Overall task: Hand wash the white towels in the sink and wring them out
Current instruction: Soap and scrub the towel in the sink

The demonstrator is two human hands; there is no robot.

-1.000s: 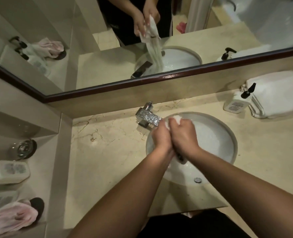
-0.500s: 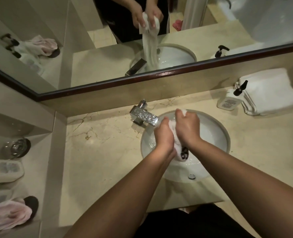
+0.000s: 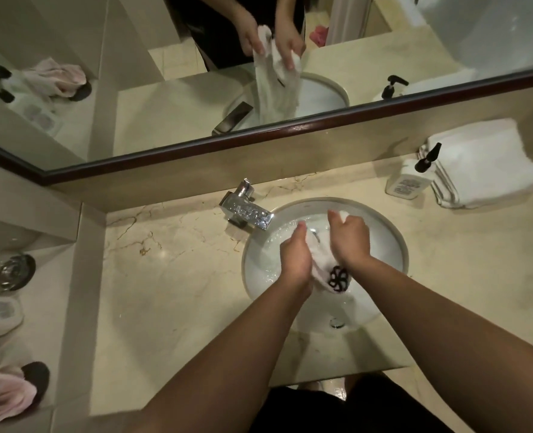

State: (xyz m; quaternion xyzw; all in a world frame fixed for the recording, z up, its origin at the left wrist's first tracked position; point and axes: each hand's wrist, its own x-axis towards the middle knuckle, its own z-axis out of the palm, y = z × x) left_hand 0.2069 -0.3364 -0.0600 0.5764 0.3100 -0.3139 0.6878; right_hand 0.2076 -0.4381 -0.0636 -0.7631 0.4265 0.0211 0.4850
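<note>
- The left hand [image 3: 293, 260] and the right hand [image 3: 349, 237] are over the round white sink [image 3: 393, 245], both closed round a wet white towel [image 3: 320, 260] held between them.
- The left grip curls round the towel's left side; the right grip holds the far end, a white tip of cloth poking out past the fingers.
- Compared with half a second ago, the hands stand further apart and more towel shows between them; earlier they were pressed close together.
- A dark round emblem [image 3: 339, 279] on the towel's near end now shows plainly between the wrists; before, only a sliver of it peeked out.
- The towel hangs inside the sink bowl, above the water, to the right of the chrome faucet [image 3: 248, 210].
- The mirror [image 3: 165, 104] behind the counter [image 3: 171, 276] shows the cloth spread wider than before, draping down from both hands.
- On the far right of the counter a pump bottle [image 3: 410, 179] stands just beside a stack of folded white towels [image 3: 484, 164].
- On the left ledge lie a pink cloth [image 3: 6, 395] and a glass [image 3: 9, 271].
</note>
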